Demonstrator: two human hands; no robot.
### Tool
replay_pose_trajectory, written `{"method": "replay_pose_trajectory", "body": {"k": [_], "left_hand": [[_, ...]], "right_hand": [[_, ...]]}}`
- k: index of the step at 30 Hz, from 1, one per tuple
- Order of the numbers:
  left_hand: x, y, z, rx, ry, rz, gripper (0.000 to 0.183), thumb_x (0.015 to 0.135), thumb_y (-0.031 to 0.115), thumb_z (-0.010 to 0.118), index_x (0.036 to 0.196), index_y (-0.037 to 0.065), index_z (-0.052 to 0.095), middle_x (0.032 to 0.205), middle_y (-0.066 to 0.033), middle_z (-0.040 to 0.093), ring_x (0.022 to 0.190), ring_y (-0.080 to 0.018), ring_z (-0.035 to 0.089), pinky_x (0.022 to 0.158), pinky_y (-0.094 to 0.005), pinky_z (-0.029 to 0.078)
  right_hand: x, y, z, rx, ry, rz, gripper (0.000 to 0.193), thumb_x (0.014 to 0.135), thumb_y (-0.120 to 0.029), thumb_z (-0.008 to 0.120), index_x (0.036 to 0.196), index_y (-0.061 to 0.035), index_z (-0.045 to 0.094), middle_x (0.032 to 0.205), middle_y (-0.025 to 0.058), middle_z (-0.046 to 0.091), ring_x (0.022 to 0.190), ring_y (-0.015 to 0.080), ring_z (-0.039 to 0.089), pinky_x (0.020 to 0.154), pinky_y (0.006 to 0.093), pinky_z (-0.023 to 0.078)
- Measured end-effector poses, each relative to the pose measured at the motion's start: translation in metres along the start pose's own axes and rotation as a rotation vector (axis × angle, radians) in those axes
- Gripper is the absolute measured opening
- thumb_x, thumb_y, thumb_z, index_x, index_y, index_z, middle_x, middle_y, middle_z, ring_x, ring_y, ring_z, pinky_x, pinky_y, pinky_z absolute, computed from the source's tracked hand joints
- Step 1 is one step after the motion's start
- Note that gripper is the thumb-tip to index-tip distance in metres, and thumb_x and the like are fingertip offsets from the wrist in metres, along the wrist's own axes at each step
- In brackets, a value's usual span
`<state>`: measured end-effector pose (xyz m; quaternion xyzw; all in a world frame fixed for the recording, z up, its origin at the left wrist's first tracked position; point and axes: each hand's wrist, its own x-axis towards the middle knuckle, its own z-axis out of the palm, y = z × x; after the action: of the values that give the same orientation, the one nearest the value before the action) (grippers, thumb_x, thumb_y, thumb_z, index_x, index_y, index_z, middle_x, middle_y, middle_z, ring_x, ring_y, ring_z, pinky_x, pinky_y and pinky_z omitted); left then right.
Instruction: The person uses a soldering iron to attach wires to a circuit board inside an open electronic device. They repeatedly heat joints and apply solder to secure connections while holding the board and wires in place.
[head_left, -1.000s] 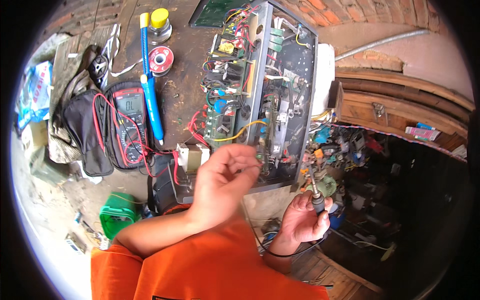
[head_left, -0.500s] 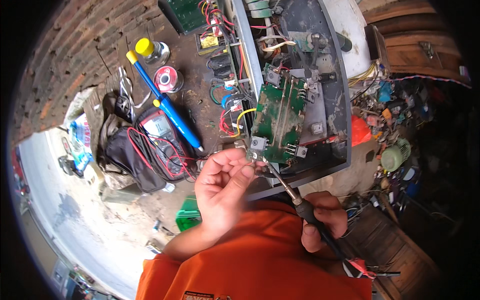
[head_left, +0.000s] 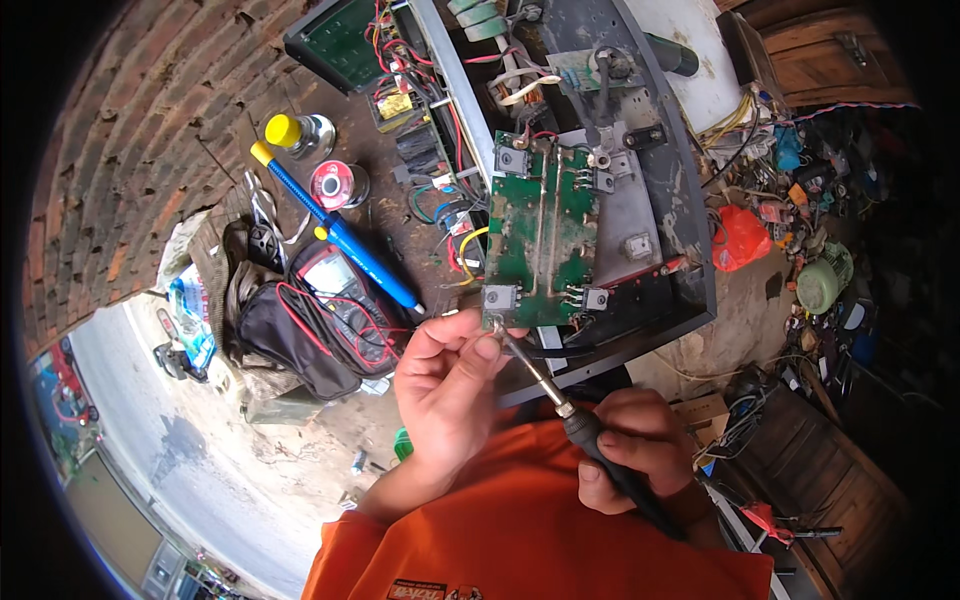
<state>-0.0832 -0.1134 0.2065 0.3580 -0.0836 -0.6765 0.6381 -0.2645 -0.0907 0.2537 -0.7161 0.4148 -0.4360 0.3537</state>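
Observation:
A green circuit board point(head_left: 515, 235) with dark flat components at its corners is tilted over an opened metal chassis point(head_left: 690, 230). At the board's lower left corner, the thumb and fingers of my left hand point(head_left: 445, 385) are pinched together on the edge. My right hand point(head_left: 640, 450) is wrapped round the dark handle of a soldering iron point(head_left: 545, 385). The iron's metal shaft points up and left, its tip touching or very close to that same corner, beside my left fingertips. My fingers partly cover the contact spot.
Left of the chassis lie a blue desoldering pump point(head_left: 360, 262), a solder spool point(head_left: 333, 185), a yellow-capped jar point(head_left: 300, 133) and a multimeter point(head_left: 345, 290) with red and black leads. Bundled wires point(head_left: 455, 220) run along the chassis. Scrap parts and a red bag point(head_left: 742, 238) litter the right.
The view has shifted slightly, and the board appears more upright and a little further left. Both hands keep their grip, with the iron's tip still at the lower left corner.

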Motion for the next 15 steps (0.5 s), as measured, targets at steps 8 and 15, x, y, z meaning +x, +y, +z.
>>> {"method": "replay_pose_trajectory", "body": {"k": [8,15], "left_hand": [[-0.0002,0.0023,-0.0028,-0.022,0.015,-0.046,0.021,0.092,-0.005,0.057,0.112,0.001,0.059,0.106,-0.0158,0.068,0.098,-0.0214,0.067,0.081,-0.0276,0.055],[0.0007,0.0018,-0.0044,-0.052,-0.008,-0.051,0.022,0.092,-0.006,0.057,0.113,0.000,0.059,0.107,-0.0162,0.068,0.100,-0.0221,0.067,0.084,-0.0295,0.055]], "right_hand": [[0.0042,0.0018,-0.0032,0.054,-0.031,0.050,0.039,0.071,-0.002,0.072,0.108,-0.0038,0.059,0.094,0.0134,0.058,0.077,0.0262,0.062,0.064,0.0342,0.054],[0.0041,0.0073,-0.0056,0.103,-0.058,0.056,0.032,0.077,-0.010,0.070,0.106,-0.0063,0.056,0.093,0.0142,0.058,0.077,0.0259,0.060,0.063,0.0354,0.050]]}}
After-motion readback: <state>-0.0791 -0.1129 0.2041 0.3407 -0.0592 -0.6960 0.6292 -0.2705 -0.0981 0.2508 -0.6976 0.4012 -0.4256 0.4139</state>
